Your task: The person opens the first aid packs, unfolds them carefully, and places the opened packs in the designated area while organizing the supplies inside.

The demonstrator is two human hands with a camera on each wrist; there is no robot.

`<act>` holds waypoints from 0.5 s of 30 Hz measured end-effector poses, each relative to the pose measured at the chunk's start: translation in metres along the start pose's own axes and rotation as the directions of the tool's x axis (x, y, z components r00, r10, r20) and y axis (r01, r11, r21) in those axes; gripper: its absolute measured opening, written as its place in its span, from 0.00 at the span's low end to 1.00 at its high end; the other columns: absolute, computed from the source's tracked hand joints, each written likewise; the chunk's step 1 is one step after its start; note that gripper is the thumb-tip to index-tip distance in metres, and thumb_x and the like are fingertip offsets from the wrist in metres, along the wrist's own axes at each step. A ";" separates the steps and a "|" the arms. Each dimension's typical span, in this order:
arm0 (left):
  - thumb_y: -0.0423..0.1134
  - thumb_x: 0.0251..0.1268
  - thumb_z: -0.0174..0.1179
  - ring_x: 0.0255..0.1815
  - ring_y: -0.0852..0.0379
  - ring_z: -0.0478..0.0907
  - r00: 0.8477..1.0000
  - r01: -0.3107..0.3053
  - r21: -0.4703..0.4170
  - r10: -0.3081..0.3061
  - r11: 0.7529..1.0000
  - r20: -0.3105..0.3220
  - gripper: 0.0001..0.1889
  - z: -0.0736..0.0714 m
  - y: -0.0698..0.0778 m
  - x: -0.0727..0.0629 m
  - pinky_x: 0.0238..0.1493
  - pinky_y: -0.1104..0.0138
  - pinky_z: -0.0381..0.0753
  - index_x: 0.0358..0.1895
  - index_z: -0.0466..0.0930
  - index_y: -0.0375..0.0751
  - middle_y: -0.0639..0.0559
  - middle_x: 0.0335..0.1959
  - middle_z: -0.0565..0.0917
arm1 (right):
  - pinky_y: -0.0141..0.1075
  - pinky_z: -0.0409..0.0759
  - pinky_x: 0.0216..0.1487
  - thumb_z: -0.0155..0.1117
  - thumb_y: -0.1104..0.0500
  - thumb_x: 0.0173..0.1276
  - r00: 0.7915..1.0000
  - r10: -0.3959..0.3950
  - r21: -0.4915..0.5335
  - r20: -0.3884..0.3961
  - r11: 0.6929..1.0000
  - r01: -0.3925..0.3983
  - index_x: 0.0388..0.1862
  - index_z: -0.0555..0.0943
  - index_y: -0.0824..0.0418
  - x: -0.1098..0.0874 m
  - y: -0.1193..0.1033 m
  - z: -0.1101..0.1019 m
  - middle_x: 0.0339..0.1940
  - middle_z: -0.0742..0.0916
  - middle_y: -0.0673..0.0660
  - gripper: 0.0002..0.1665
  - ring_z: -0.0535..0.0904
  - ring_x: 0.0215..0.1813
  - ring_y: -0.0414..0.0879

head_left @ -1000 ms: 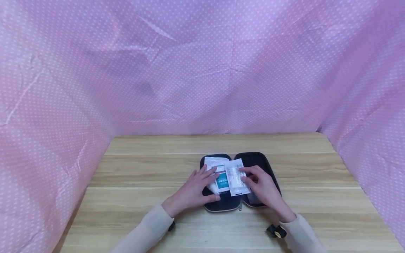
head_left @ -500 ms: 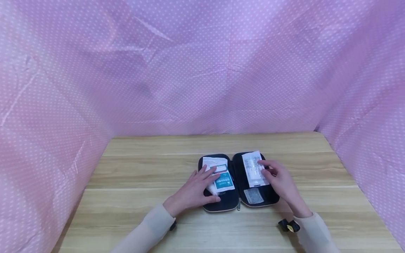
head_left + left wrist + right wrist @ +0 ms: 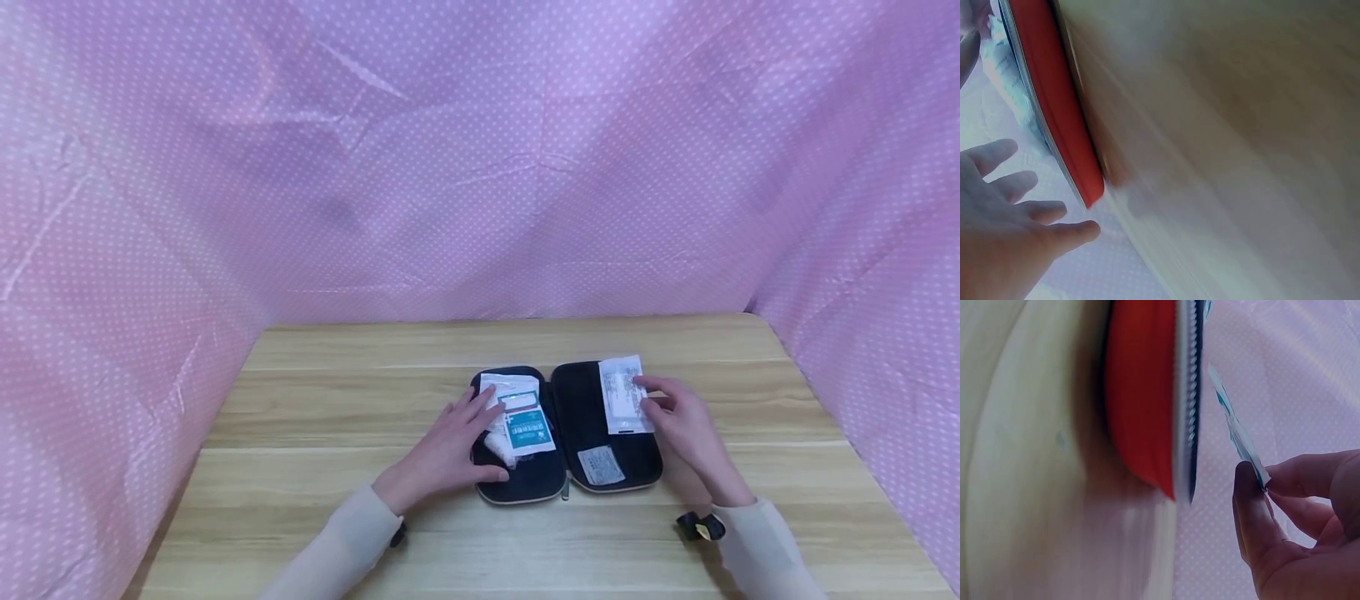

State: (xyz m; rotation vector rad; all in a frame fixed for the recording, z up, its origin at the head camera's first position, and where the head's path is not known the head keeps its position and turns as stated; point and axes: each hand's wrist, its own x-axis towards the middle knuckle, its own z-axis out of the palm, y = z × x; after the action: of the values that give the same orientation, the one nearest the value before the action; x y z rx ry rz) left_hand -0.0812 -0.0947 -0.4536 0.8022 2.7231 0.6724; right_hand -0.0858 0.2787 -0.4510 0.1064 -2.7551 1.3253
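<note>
An unzipped black-lined case (image 3: 525,485) lies spread flat on the table, its outer shell red in both wrist views. My left hand (image 3: 450,450) reaches over the left half with spread, extended fingers. Beneath and beside those fingertips are a teal-and-white packet (image 3: 530,431), another white packet and a white wad (image 3: 500,450). Between thumb and fingers, my right hand (image 3: 686,423) pinches a white printed packet (image 3: 622,396) over the case's right half. Seen edge-on in the right wrist view, this packet (image 3: 1241,437) is held apart from the red shell (image 3: 1141,394).
A small grey printed packet (image 3: 602,465) sits low in the case's right half. The zipper pull (image 3: 566,490) hangs at the front between the halves. Pink dotted cloth (image 3: 480,208) rises behind and beside the wooden table (image 3: 360,375).
My right hand has carried the white packet rightward from the left half to the case's right edge, uncovering the small grey packet. The left hand has shifted slightly left, off the teal packet.
</note>
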 end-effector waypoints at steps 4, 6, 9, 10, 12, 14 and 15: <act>0.67 0.56 0.72 0.85 0.40 0.41 0.998 0.062 -0.015 -0.062 0.998 -0.015 0.56 -0.001 -0.009 -0.005 0.81 0.43 0.49 0.84 0.56 0.48 0.49 0.86 0.46 | 0.31 0.81 0.47 0.59 0.70 0.74 1.000 -0.003 -0.022 0.000 1.000 0.003 0.65 0.79 0.72 0.000 0.003 -0.002 0.63 0.80 0.73 0.22 0.84 0.55 0.68; 0.67 0.54 0.73 0.85 0.40 0.41 0.996 0.090 -0.035 -0.091 0.995 -0.018 0.58 -0.001 -0.012 -0.008 0.81 0.44 0.49 0.84 0.54 0.46 0.47 0.86 0.45 | 0.39 0.83 0.50 0.59 0.70 0.75 1.000 0.003 -0.036 0.002 0.999 -0.003 0.65 0.78 0.72 0.000 0.004 -0.002 0.63 0.79 0.73 0.22 0.83 0.56 0.68; 0.67 0.53 0.74 0.85 0.41 0.41 0.993 0.121 -0.044 -0.121 0.992 -0.013 0.61 -0.001 -0.015 -0.011 0.80 0.44 0.50 0.84 0.52 0.43 0.44 0.86 0.46 | 0.49 0.84 0.51 0.58 0.70 0.75 1.000 0.007 -0.051 0.007 0.999 -0.007 0.65 0.78 0.72 0.001 0.004 -0.003 0.63 0.79 0.74 0.22 0.83 0.55 0.68; 0.68 0.53 0.74 0.85 0.41 0.41 0.992 0.128 -0.044 -0.128 0.991 -0.007 0.62 -0.001 -0.016 -0.011 0.80 0.44 0.50 0.84 0.51 0.42 0.43 0.86 0.47 | 0.49 0.84 0.50 0.58 0.70 0.75 1.000 0.011 -0.056 0.011 0.998 -0.011 0.65 0.78 0.72 0.001 0.005 -0.003 0.62 0.79 0.74 0.22 0.83 0.55 0.68; 0.68 0.52 0.73 0.85 0.41 0.41 0.990 0.141 -0.042 -0.141 0.989 0.008 0.62 -0.002 -0.018 -0.013 0.80 0.44 0.50 0.84 0.51 0.41 0.43 0.86 0.46 | 0.44 0.85 0.46 0.59 0.70 0.74 1.000 0.017 -0.065 0.021 0.998 -0.016 0.65 0.79 0.72 0.001 0.005 -0.004 0.61 0.80 0.74 0.22 0.83 0.55 0.68; 0.69 0.52 0.73 0.85 0.41 0.41 0.989 0.149 -0.040 -0.149 0.988 0.019 0.63 -0.002 -0.019 -0.014 0.80 0.44 0.50 0.84 0.50 0.41 0.43 0.86 0.46 | 0.38 0.84 0.42 0.59 0.70 0.74 0.999 0.018 -0.078 0.030 0.997 -0.015 0.65 0.79 0.72 0.002 0.005 -0.003 0.60 0.80 0.75 0.22 0.83 0.54 0.67; 0.69 0.52 0.73 0.85 0.41 0.41 0.988 0.151 -0.041 -0.150 0.988 0.023 0.63 -0.003 -0.019 -0.015 0.80 0.44 0.50 0.84 0.50 0.41 0.44 0.86 0.45 | 0.36 0.83 0.40 0.59 0.70 0.73 0.999 0.016 -0.084 0.034 0.996 -0.013 0.65 0.79 0.72 0.003 0.005 -0.003 0.59 0.80 0.75 0.22 0.84 0.54 0.67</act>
State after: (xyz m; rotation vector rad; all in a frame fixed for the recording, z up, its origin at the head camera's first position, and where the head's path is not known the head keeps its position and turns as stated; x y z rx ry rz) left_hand -0.0784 -0.1185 -0.4596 0.5833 2.7079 0.6829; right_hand -0.0887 0.2844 -0.4528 0.1048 -2.8411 1.2201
